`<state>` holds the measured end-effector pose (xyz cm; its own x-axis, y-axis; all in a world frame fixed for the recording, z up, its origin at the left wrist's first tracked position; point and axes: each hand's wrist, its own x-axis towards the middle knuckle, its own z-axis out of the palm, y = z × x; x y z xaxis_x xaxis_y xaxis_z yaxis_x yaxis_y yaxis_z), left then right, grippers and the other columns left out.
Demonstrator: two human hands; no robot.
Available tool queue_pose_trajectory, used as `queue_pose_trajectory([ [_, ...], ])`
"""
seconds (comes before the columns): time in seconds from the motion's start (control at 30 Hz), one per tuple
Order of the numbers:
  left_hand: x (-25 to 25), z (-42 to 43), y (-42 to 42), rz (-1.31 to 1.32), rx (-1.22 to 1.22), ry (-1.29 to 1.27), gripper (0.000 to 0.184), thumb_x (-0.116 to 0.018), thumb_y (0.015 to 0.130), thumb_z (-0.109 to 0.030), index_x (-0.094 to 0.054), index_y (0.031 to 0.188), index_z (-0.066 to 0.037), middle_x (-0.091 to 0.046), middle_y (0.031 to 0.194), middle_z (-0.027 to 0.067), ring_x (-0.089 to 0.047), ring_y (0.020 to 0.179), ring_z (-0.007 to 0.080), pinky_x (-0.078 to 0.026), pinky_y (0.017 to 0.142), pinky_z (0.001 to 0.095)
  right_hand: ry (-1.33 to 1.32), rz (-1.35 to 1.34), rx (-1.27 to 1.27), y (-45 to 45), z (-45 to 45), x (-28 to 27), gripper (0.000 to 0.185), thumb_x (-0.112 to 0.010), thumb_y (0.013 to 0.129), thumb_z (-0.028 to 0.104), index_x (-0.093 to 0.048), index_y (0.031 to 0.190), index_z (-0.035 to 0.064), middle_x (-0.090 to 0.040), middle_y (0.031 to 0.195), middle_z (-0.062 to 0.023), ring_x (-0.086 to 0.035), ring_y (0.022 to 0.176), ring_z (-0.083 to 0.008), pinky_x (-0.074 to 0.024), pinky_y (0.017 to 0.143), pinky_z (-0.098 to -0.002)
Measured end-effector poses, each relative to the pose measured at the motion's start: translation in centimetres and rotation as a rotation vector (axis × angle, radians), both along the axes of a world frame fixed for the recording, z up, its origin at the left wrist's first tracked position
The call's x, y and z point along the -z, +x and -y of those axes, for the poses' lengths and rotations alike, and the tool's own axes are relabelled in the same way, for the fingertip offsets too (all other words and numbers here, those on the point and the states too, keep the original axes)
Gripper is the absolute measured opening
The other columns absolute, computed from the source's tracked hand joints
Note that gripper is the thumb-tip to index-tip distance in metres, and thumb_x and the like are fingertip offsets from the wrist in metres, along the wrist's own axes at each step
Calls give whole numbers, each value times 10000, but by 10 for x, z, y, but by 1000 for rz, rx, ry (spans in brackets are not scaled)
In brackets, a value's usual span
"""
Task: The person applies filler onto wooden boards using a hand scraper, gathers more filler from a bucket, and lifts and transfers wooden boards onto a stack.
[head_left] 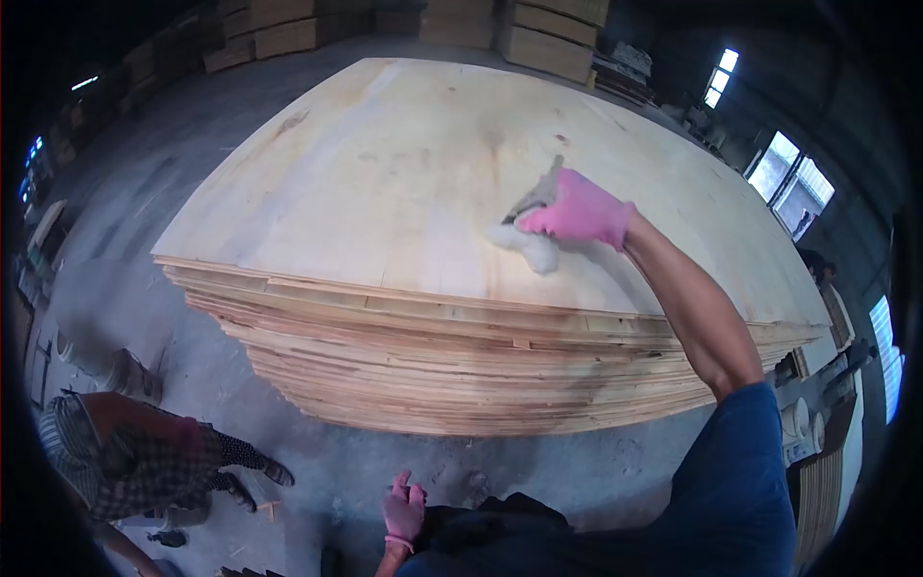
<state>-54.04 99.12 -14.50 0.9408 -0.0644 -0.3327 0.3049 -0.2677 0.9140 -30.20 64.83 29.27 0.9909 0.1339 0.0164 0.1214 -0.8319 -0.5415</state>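
"Where's the right hand (582, 212)?"

"Pink-gloved, toward two o'clock from the view's middle, clamped on a grey tool (540, 195) over the top sheet (327, 192) of the wood stack (452, 385)"

"What's that beside it?"

"A white lump (540, 252) on the tool's six o'clock side; I can't tell whether the fingers grip it too"

"And the left hand (404, 512)?"

"Near half past six, well apart from the right, fingers loosely parted, with a person (144, 464) at eight o'clock"
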Motion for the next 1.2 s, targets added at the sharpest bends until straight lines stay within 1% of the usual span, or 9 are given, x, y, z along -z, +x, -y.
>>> queue_pose_trajectory([
  [0.2, -9, 9, 11, 6, 86, 101, 414, -558, 947, -167, -532, 1329, -9, -710, 813, 104, -674, 717, 182, -537, 689, 322, 150, -134, -179, -80, -28, -6, 292, -751, 789, 179, -748, 1011, -11, -694, 758, -32, -596, 694, -74, -473, 628, -237],
  [0.43, -1, -17, 33, 51, 29, 87, 411, -560, 943, -227, -552, 1317, -58, -723, 829, 128, -708, 774, 289, -540, 720, 389, 1077, -27, 42, 10, -91, 5, 285, -700, 893, 170, -672, 1070, -51, -691, 914, -68, -661, 827, -148, -549, 714, -299],
  [0.53, -7, -46, 32, 11, -87, 22, 404, -561, 941, -224, -556, 1316, -75, -717, 836, 148, -704, 779, 309, -533, 713, 401, 1080, -85, 83, 71, -104, 26, 319, -706, 869, 186, -645, 1069, -54, -685, 935, -91, -670, 840, -164, -563, 707, -326],
  [0.63, -2, -83, 20, 32, -144, 206, 405, -562, 936, -210, -557, 1315, -67, -706, 833, 168, -698, 773, 320, -526, 704, 411, 277, -69, 156, 108, -127, 8, 461, -728, 838, 243, -597, 1134, -85, -664, 1071, -147, -669, 941, -204, -539, 757, -295],
  [0.67, 2, -95, 16, -30, -165, 159, 418, -563, 928, -194, -551, 1313, -32, -698, 838, 190, -695, 774, 333, -521, 703, 421, 25, 195, 229, 102, -146, 8, 528, -734, 811, 261, -576, 1121, -135, -673, 1019, -191, -668, 856, -199, -537, 730, -291],
  [0.77, 46, -122, 1, -27, -216, 97, 425, -558, 929, -191, -548, 1312, -9, -692, 819, 190, -693, 750, 305, -520, 687, 406, -70, 190, 70, 111, -142, 23, 511, -733, 795, 271, -632, 1108, -120, -706, 896, -157, -654, 741, -182, -531, 710, -287],
  [0.97, 23, -126, 30, -71, -90, 61, 404, -552, 944, -168, -549, 1310, 2, -684, 778, 121, -654, 690, 168, -516, 653, 325, -113, 136, -245, 17, -166, 11, 337, -707, 774, 249, -733, 994, -5, -690, 849, -252, -688, 795, -298, -525, 757, -332],
  [1.07, 24, -123, 52, -70, -115, -83, 387, -546, 954, -158, -551, 1305, 5, -672, 748, 92, -634, 670, 144, -512, 639, 312, -225, -28, -149, -33, -173, -5, 268, -710, 797, 203, -754, 1004, 37, -724, 824, -174, -680, 756, -228, -520, 724, -313],
  [1.2, 16, -124, 64, -79, -180, -223, 380, -533, 966, -142, -534, 1314, 11, -663, 745, 81, -624, 672, 135, -509, 634, 298, 363, -226, -3, -68, -155, 19, 256, -733, 839, 198, -741, 1043, 44, -723, 850, -48, -649, 761, -122, -514, 694, -271],
])
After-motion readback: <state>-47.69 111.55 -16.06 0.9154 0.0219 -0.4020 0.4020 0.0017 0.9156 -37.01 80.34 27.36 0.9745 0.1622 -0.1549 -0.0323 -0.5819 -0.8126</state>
